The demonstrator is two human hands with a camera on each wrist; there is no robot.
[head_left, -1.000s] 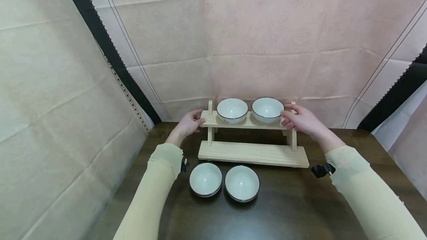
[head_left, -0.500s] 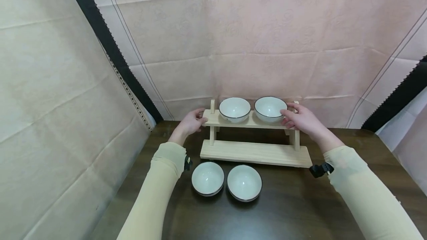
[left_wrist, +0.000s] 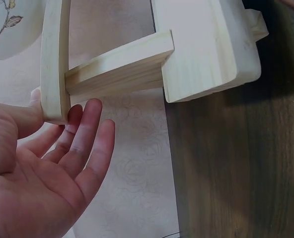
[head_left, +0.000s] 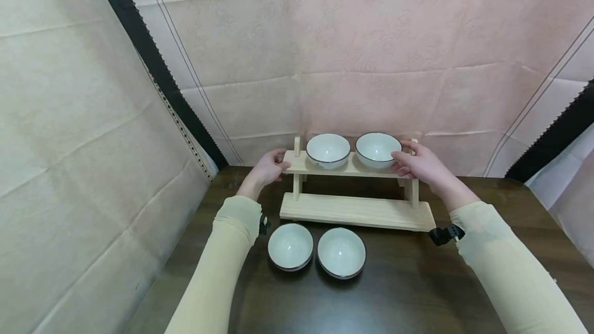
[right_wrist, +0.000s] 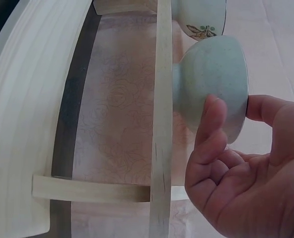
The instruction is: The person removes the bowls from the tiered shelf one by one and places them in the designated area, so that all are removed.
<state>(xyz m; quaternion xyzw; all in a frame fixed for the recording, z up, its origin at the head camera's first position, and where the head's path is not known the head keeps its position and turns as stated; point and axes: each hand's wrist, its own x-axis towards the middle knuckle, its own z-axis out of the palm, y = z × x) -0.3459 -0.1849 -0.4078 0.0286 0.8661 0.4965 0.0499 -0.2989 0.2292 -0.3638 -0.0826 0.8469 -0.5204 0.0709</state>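
A person in pale sleeves reaches both arms across a dark wooden tabletop (head_left: 394,287) to a two-tier wooden stand (head_left: 357,211) near its far edge. The stand's long axis runs from side to side, roughly along that edge. On its upper board (head_left: 351,170) sit two white, dark-rimmed bowls, side by side: the left upper bowl (head_left: 328,149) and the right upper bowl (head_left: 378,149). The right hand (head_left: 423,164) comes in from the board's right end and pinches the right upper bowl, thumb at the rim, fingers bent against the outer wall; the bowl lies directly to the left of this grip, upright, with the other bowl just beyond it. The right hand is plainly the nearer one. The left hand (head_left: 266,170) holds the board's left end between thumb and fingers, other fingers loosely bent and spread below. Closer to the tabletop's near edge, in front of the stand, two more bowls (head_left: 290,246) stand side by side; I cannot tell whether each is a stack.
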